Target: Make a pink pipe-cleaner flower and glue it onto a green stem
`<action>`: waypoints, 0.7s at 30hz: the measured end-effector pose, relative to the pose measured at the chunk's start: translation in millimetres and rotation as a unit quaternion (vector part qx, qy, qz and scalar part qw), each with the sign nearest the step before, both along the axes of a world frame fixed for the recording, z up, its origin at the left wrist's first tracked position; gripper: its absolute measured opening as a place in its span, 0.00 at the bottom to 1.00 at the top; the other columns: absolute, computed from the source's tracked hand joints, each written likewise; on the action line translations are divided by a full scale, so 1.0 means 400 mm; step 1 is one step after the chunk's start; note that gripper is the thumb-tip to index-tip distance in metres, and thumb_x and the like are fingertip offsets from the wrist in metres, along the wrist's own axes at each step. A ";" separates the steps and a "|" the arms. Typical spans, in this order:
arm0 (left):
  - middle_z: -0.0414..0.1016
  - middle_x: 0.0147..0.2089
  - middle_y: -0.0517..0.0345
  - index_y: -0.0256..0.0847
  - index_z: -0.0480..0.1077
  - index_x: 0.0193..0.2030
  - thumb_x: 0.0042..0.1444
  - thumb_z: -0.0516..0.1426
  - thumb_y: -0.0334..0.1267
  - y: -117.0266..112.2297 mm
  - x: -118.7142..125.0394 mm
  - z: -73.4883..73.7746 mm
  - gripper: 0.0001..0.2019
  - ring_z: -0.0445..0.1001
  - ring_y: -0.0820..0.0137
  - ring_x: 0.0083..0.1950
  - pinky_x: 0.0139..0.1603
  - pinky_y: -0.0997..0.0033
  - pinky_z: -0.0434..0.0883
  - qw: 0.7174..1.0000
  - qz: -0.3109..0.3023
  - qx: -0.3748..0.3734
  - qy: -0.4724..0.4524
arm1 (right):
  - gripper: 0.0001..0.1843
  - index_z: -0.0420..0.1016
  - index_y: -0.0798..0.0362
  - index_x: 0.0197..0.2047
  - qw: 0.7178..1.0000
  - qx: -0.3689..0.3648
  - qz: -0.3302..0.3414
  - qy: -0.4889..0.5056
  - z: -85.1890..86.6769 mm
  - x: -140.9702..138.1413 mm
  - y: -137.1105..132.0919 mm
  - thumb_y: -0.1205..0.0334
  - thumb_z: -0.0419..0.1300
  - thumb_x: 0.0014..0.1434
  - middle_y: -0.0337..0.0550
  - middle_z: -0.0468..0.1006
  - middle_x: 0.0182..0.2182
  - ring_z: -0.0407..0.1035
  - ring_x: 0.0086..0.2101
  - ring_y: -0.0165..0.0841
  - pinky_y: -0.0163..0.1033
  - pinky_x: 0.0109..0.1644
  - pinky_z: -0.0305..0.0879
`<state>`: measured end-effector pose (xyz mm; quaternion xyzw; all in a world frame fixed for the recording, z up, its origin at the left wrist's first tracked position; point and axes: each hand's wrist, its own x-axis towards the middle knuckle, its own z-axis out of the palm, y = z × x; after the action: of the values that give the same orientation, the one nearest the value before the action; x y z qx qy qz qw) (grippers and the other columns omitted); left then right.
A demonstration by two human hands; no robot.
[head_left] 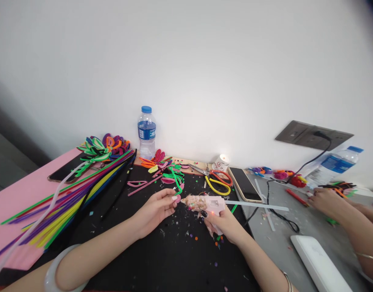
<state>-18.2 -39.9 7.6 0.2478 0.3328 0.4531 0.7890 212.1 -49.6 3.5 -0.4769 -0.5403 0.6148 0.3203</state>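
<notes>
Between the thumb and fingers of my left hand (157, 211) is a bent green pipe cleaner (177, 182) with a small pink end (178, 198). My right hand (224, 225) is wrapped around the grip of a pale pink hot glue gun (215, 204), whose front is crusted with glue and coloured bits. A translucent glue stick (256, 205) juts from its back. The gun's nozzle points left, right beside the pink end; whether they touch I cannot tell. Behind my hands lie looped pipe-cleaner shapes (172, 176) and scissors (218, 184) with red and yellow handles.
Long coloured pipe cleaners (79, 202) fan out at left near a dark phone (64, 170). A water bottle (147, 134), a paper-wrapped roll (221, 163) and another phone (245, 184) stand or lie toward the wall. At right are a black cable (268, 190), a white case (318, 261) and another person's hand (324, 202).
</notes>
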 end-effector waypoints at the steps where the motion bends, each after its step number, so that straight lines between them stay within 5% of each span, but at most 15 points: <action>1: 0.70 0.32 0.60 0.38 0.70 0.35 0.48 0.62 0.29 0.000 0.000 0.000 0.07 0.67 0.78 0.32 0.37 0.77 0.65 1.000 0.000 -0.001 0.000 | 0.08 0.62 0.53 0.25 1.000 0.000 -0.001 -0.002 0.000 -0.001 0.000 0.61 0.58 0.50 0.29 0.62 0.11 0.50 0.12 0.21 0.28 0.14 0.47; 21: 0.70 0.33 0.60 0.38 0.71 0.36 0.47 0.63 0.30 0.002 0.002 -0.004 0.08 0.67 0.77 0.33 0.37 0.76 0.65 1.000 0.000 -0.001 -0.003 | 0.10 0.61 0.53 0.23 0.999 0.003 0.000 -0.040 0.022 -0.009 -0.004 0.59 0.56 0.52 0.30 0.63 0.11 0.50 0.11 0.20 0.28 0.13 0.46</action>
<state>-17.5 -39.2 5.8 0.2457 0.3306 0.4534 0.7904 208.6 -51.2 12.4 -0.5001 -0.5545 0.5934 0.3005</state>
